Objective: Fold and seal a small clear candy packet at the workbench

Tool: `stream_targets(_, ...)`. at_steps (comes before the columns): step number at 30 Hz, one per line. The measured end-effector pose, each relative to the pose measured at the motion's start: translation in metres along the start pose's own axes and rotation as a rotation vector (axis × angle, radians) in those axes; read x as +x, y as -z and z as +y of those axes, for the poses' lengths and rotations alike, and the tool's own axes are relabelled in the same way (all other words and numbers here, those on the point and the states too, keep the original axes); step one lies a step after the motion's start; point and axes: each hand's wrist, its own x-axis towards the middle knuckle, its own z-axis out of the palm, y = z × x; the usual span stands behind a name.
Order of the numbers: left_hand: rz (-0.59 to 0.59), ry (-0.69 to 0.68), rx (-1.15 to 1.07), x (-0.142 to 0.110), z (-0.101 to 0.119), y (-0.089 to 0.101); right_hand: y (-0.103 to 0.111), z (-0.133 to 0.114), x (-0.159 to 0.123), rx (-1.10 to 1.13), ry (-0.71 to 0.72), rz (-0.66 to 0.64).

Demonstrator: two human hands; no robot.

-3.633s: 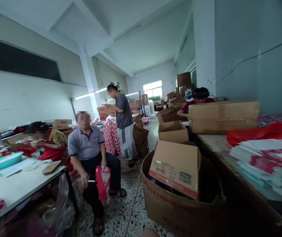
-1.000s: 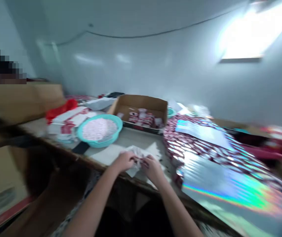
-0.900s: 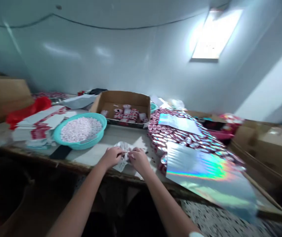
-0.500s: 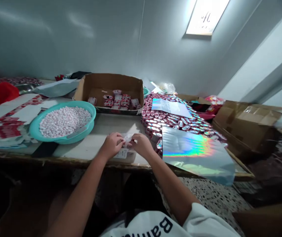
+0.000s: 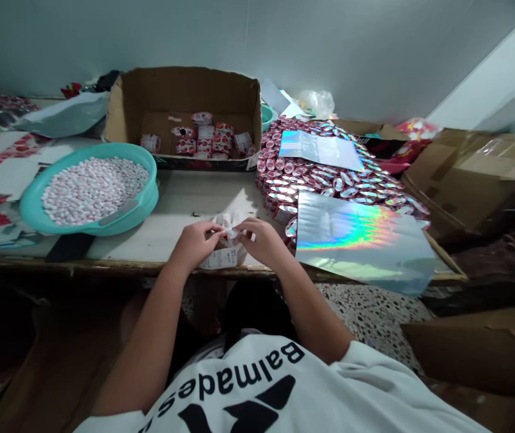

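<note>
Clear crinkled plastic, a small packet (image 5: 230, 224), sits between your two hands in the head view, just above the near edge of the table (image 5: 185, 198). Your left hand (image 5: 193, 242) pinches its left end with thumb and fingertips pressed together; your right hand (image 5: 264, 240) pinches the right end likewise. Left of them stands a teal basin (image 5: 142, 207) of pale pellets; behind, a cardboard box (image 5: 185, 90); to the right, a holographic sheet (image 5: 356, 237).
</note>
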Motion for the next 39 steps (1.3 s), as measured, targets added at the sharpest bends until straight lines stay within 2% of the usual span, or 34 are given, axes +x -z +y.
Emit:
stream_targets(3, 0.007, -0.086, 0.05, -0.003, 0.0, 0.001, -0.007, 0.004, -0.01, 0.044, 0.077, 0.023)
stream_targets(5, -0.004, -0.115, 0.105, -0.005, 0.003, 0.002, -0.016, 0.006, -0.017, 0.036, 0.188, 0.065)
stream_targets(7, -0.021, -0.102, 0.154, -0.006, 0.006, 0.004, -0.025, 0.008, -0.023, 0.012, 0.317, 0.099)
stream_targets(10, -0.037, -0.048, 0.18, -0.005, 0.009, 0.007, -0.034, 0.008, -0.031, 0.015, 0.411, 0.041)
stream_targets(13, -0.039, -0.014, 0.17, -0.003, 0.007, 0.007, -0.031, 0.01, -0.029, 0.052, 0.35, -0.005)
stream_targets(15, -0.016, 0.01, 0.189, -0.003, 0.006, 0.007, -0.024, 0.011, -0.022, 0.029, 0.274, 0.047)
stream_targets(18, -0.002, 0.046, 0.24, -0.002, 0.008, 0.006, -0.015, 0.01, -0.007, -0.12, 0.173, 0.095)
stream_targets(22, -0.036, 0.061, 0.265, -0.003, 0.012, 0.006, -0.013, 0.004, 0.009, -0.324, 0.105, -0.046)
stream_targets(27, 0.008, -0.022, 0.248, -0.007, 0.008, 0.003, -0.017, 0.001, 0.015, -0.316, 0.023, -0.079)
stream_targets(32, 0.036, -0.114, 0.19, -0.011, -0.002, 0.002, -0.019, 0.005, 0.016, -0.313, 0.065, -0.081)
stream_targets(39, 0.092, -0.135, 0.255, -0.016, -0.008, 0.001, -0.03, 0.012, 0.007, -0.175, 0.115, 0.062)
